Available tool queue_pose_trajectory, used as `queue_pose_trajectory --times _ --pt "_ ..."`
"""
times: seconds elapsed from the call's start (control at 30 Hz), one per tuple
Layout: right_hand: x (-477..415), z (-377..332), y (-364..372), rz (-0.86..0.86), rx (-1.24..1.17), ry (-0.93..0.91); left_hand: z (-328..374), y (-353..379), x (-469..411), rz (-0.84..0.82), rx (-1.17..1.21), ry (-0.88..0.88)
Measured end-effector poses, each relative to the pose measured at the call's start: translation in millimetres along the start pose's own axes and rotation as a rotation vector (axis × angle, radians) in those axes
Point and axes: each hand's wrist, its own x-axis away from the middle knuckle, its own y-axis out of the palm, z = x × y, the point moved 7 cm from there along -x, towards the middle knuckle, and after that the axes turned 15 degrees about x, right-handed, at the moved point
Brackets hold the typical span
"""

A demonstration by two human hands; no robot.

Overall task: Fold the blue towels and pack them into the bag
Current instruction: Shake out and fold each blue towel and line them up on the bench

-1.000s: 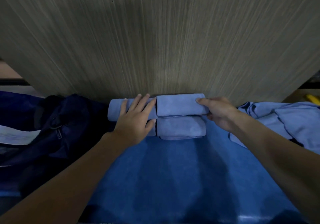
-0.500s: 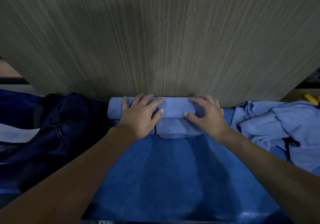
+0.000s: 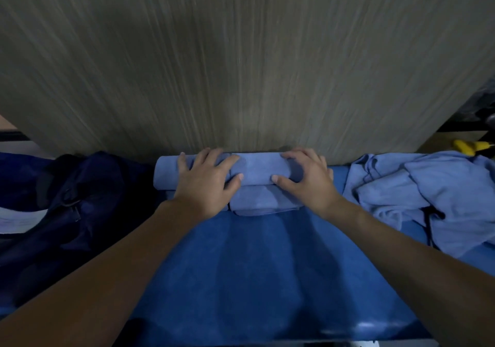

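Observation:
Several folded light-blue towels [image 3: 257, 171] lie stacked in a small block against the wood-grain panel, on a blue padded surface [image 3: 267, 279]. My left hand [image 3: 206, 183] lies on the block's left half, fingers spread over the top towel. My right hand [image 3: 308, 180] covers the right end, its fingers curved over the top towel and the thumb pressing its front edge. A dark navy bag [image 3: 80, 199] sits to the left, touching the block. A heap of unfolded light-blue towels [image 3: 428, 194] lies to the right.
The wood-grain panel [image 3: 241, 65] rises directly behind the towels. A yellow object [image 3: 466, 147] shows at the far right behind the heap. A black cord [image 3: 428, 220] hangs among the unfolded towels. A white sheet [image 3: 18, 220] lies at the left edge by the bag.
My right hand left the towel's right end and came down on top of the block. The left hand stayed put. The view shifted slightly.

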Motion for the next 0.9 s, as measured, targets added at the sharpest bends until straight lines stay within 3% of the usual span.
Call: queue_pose_trajectory --times 0.2,0.37,0.5,0.6,0.77,0.9 --pt "23 63 -46 0.123 0.061 0.122 74 4 -29 0.096 0.014 0.108" --pt "64 168 -110 0.174 0.384 0.37 175 42 -52 0.015 0.107 0.243" --pt "93 240 -137 0.035 0.517 0.536 252 90 -67 -0.097 0.202 0.232" --pt "101 262 -130 -0.066 0.648 0.456 293 127 -73 -0.16 0.306 0.183" --pt "94 259 -112 -0.072 0.685 0.325 315 169 -76 -0.292 0.447 0.028" --pt "96 249 -110 0.02 0.577 0.321 315 180 -74 -0.328 0.581 -0.109"
